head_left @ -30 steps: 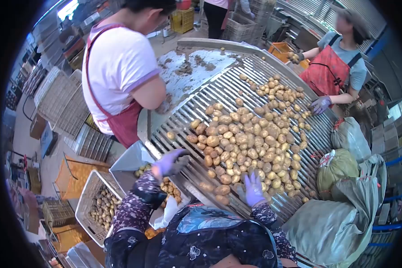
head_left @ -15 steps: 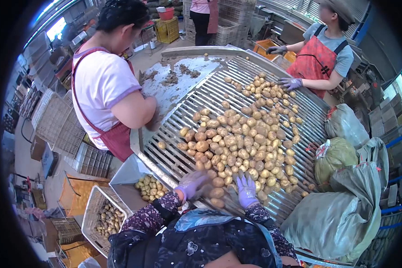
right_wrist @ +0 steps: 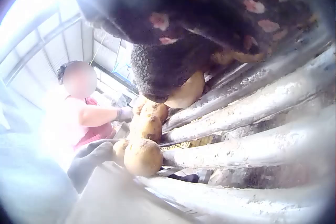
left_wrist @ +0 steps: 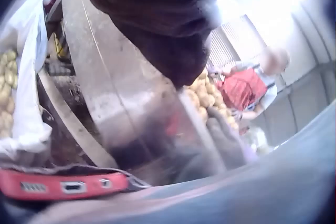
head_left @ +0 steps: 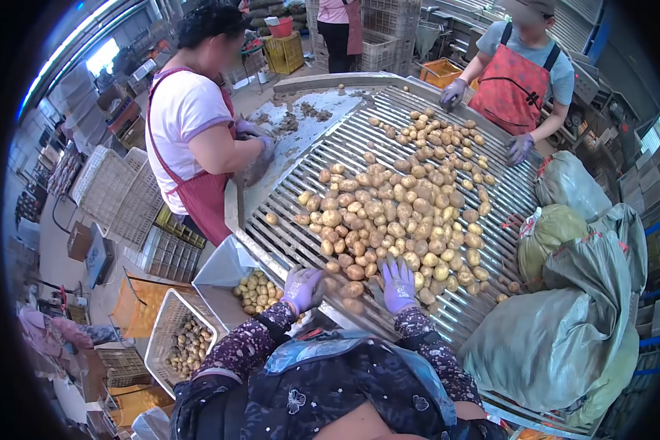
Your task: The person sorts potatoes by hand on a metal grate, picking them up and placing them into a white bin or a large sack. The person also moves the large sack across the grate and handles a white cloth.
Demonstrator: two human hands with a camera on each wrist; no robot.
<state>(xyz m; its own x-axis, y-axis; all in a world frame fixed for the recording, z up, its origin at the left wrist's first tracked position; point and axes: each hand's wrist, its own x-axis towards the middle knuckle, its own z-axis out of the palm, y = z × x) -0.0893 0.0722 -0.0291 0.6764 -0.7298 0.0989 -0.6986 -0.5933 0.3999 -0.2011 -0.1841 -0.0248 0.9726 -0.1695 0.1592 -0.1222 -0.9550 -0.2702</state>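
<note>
A large heap of potatoes (head_left: 396, 213) lies on the slatted metal table (head_left: 293, 213). My right hand (head_left: 398, 284), in a purple glove with grey fingertips, rests against the near side of the heap with its fingers straight and spread. In the right wrist view, a few potatoes (right_wrist: 143, 157) sit close to the glove's fingers on the metal bars (right_wrist: 252, 145). My left hand (head_left: 303, 288), gloved alike, is at the table's near-left edge with its fingers extended toward a few loose potatoes (head_left: 352, 290). Its palm side is hidden.
Below the left edge stand a grey bin (head_left: 224, 282) and a white crate (head_left: 161, 341), both with potatoes inside. Full sacks (head_left: 543, 345) crowd the right side. One person (head_left: 191, 139) works at the left; another in a red apron (head_left: 510, 92) stands across the table.
My left hand swept right onto the bars by the heap, then drew back a little to the edge. My right hand stayed at the heap. The person across shifted both hands.
</note>
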